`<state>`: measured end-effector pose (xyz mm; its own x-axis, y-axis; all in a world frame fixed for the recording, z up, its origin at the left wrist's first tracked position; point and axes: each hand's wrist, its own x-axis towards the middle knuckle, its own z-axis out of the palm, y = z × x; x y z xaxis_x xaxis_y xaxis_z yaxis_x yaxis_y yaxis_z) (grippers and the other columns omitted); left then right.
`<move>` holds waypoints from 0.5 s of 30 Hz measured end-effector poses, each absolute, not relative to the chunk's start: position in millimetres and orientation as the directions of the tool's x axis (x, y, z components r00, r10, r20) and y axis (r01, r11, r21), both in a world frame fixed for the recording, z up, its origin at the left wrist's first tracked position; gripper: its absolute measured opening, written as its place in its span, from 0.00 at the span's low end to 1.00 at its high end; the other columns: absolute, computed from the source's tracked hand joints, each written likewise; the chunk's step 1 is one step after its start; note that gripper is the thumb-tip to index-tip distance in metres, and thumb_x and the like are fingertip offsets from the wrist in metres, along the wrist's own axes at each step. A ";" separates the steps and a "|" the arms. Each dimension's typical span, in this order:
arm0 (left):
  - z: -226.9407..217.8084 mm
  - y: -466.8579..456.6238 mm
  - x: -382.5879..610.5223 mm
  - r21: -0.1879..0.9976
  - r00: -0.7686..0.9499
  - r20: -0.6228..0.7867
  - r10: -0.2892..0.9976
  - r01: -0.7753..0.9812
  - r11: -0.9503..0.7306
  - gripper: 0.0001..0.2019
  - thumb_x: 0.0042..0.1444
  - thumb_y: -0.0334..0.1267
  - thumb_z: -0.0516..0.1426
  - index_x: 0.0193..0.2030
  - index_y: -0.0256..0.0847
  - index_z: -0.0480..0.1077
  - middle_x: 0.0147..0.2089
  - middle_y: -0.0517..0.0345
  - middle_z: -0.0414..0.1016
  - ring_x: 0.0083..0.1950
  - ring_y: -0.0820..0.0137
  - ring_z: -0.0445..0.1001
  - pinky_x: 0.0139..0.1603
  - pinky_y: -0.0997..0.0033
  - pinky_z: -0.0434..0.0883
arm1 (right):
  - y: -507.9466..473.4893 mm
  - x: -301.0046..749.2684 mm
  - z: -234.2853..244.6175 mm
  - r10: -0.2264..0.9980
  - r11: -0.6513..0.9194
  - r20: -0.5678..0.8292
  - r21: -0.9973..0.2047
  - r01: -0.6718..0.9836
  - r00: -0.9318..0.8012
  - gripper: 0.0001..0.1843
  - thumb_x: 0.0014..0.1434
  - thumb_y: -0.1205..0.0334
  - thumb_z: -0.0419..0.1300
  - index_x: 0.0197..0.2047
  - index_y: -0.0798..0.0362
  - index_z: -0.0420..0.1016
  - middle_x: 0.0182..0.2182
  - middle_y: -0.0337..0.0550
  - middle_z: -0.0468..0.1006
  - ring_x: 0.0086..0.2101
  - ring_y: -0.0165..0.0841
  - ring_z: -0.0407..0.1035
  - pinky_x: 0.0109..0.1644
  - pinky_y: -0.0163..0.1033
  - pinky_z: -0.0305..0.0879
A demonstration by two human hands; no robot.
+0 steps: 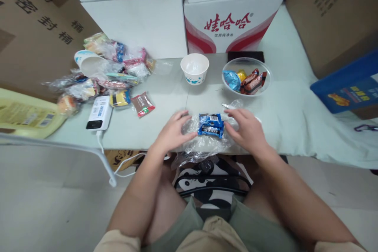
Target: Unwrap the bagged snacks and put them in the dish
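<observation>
A small blue snack packet (210,125) lies inside a crinkled clear plastic bag (203,145) at the table's near edge. My left hand (174,130) rests on the bag's left side, fingers curled onto the plastic. My right hand (248,128) presses on the bag's right side, its fingers touching the packet's right end. Both hands grip the plastic around the packet.
A white paper bowl (194,69) and a clear bowl (262,84) of wrapped snacks stand behind the hands. A heap of bagged snacks (109,71), a loose red-brown packet (143,104) and a white power bank (99,113) lie left. Cartons wall the back; a blue box (348,86) sits right.
</observation>
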<state>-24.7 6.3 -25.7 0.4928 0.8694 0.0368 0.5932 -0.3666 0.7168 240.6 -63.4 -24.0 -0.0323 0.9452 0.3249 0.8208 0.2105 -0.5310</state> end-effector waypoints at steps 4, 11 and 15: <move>-27.9 4.2 -5.1 0.730 0.471 0.031 0.882 0.592 -0.342 0.08 0.62 0.39 0.54 0.39 0.43 0.74 0.51 0.49 0.79 0.54 0.60 0.75 0.60 0.53 0.69 | -61.2 218.2 -32.3 0.929 0.362 0.269 -0.514 0.778 -0.255 0.21 0.58 0.59 0.61 0.56 0.50 0.74 0.53 0.52 0.78 0.52 0.49 0.73 0.56 0.56 0.71; -25.6 1.9 -2.2 0.755 0.538 0.000 0.843 0.553 -0.354 0.16 0.52 0.44 0.64 0.46 0.43 0.72 0.53 0.50 0.77 0.55 0.58 0.74 0.58 0.58 0.69 | -61.2 209.7 -46.4 0.960 0.279 0.120 -0.489 0.827 -0.252 0.34 0.56 0.61 0.61 0.66 0.55 0.65 0.63 0.58 0.69 0.60 0.54 0.66 0.62 0.62 0.65; -25.3 0.4 0.8 0.861 0.464 -0.090 0.881 0.481 -0.165 0.11 0.63 0.45 0.53 0.34 0.42 0.70 0.34 0.58 0.76 0.37 0.67 0.73 0.42 0.67 0.70 | -62.3 207.8 -46.5 0.958 0.286 0.153 -0.529 0.799 -0.242 0.34 0.55 0.67 0.57 0.66 0.53 0.65 0.64 0.56 0.69 0.62 0.51 0.64 0.65 0.61 0.64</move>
